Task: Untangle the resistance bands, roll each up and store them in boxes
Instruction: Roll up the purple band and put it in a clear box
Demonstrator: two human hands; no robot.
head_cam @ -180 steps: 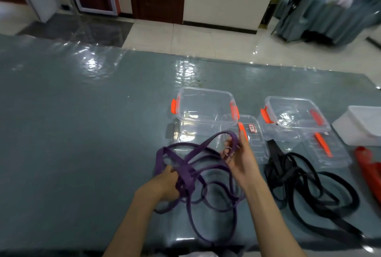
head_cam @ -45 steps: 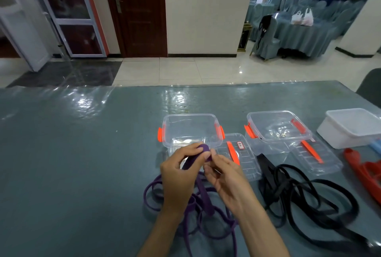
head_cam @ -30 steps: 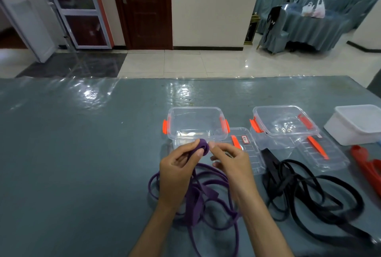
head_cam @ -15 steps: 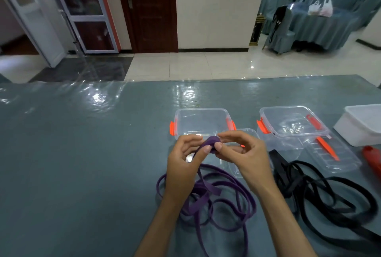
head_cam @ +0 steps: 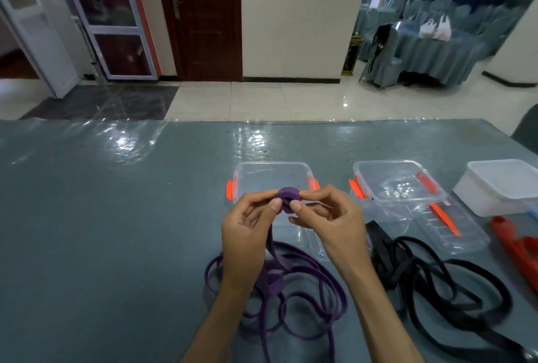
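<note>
A purple resistance band [head_cam: 305, 290] lies in loose loops on the grey table [head_cam: 102, 231]. Its end is wound into a small roll [head_cam: 288, 196], lifted above the table. My left hand [head_cam: 247, 234] and my right hand [head_cam: 329, 223] both pinch this roll between thumb and fingers. A strip of the band hangs from the roll down to the loops. Just behind the roll stands an open clear box with orange clips [head_cam: 272, 179]. A black band [head_cam: 436, 284] lies tangled to the right. A second open clear box [head_cam: 398, 182] stands behind it.
Two clear lids [head_cam: 454, 226] lie in front of the boxes, one partly under my right hand. A white tub [head_cam: 503, 185] sits at the far right, with a red band [head_cam: 521, 249] in front of it. The table's left half is bare grey cover.
The purple roll has grown a little between my fingers over the last second and a half. Six seconds ago both hands were pulling the purple loops apart.
</note>
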